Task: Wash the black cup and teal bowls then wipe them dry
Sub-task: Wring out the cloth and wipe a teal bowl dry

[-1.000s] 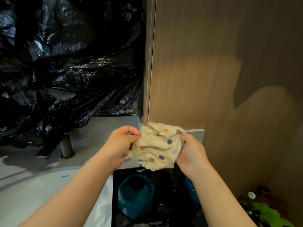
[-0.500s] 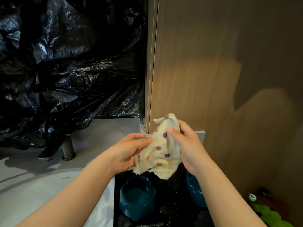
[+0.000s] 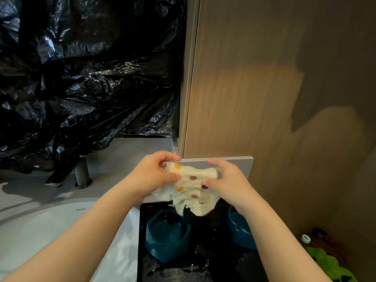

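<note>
Entry: washing station, head view.

- Cloth (image 3: 191, 189): cream, with yellow, brown and purple dots. It is held stretched between both hands above the far end of the tray, with its ragged lower edge hanging free.
- Left hand (image 3: 154, 176): curled on the cloth's upper left edge, which is pinched between thumb and fingers.
- Right hand (image 3: 230, 183): curled on the cloth's upper right edge, which is gripped in the same way. The two hands are held near each other, level, with only the cloth between them.
- Left teal bowl (image 3: 166, 239): set upright on the tray, below the left hand and the cloth's hanging edge. Whether it is touched by the cloth cannot be told.
- Right teal bowl (image 3: 238, 231): set at the tray's right side, below the right hand and partly hidden by the right forearm.
- Tray (image 3: 205, 243): black and wet, placed at the right end of the bench (image 3: 130, 151), just beside the white basin (image 3: 50, 231).
- Faucet (image 3: 81, 174): dark metal, mounted at the bench's far edge, well left of the hands.
- Black plastic sheeting (image 3: 81, 78): crumpled, hung behind the bench.
- Wooden panel (image 3: 254, 98): seen upright at the bench's right edge.
</note>
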